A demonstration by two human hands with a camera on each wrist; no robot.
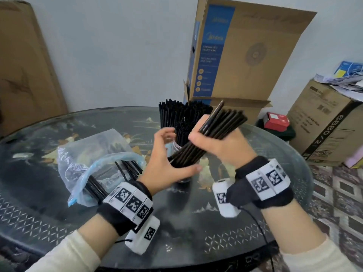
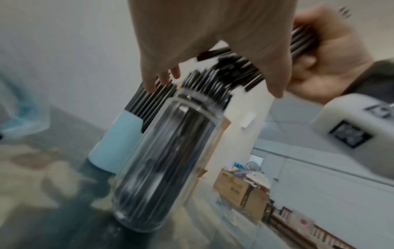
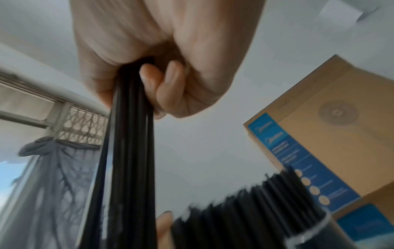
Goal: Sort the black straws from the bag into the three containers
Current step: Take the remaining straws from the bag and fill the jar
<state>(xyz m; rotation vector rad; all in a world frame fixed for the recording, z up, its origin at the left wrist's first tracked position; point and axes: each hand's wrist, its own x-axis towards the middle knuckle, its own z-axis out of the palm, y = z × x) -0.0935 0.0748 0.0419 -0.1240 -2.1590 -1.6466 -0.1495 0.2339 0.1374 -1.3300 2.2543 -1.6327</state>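
My right hand [image 1: 206, 140] grips a bundle of black straws [image 1: 222, 122] and holds it slanted above the table; its fingers [image 3: 160, 84] curl round the straws [image 3: 127, 151]. My left hand [image 1: 169, 160] is open beside the bundle's lower end, fingers spread over a clear ribbed jar [image 2: 166, 160] packed with straws. A light blue container [image 2: 117, 139] with straws stands behind the jar. More upright straws [image 1: 170, 112] show beyond my hands. The plastic bag [image 1: 94, 154] lies to the left, with several straws [image 1: 129, 169] poking out.
The round glass-topped table [image 1: 59, 213] carries everything. A tall cardboard fan box [image 1: 241, 52] stands behind it. On the floor to the right are a red box [image 1: 275, 119] and a big carton [image 1: 324, 122]. Flat cardboard [image 1: 25, 65] leans at the left.
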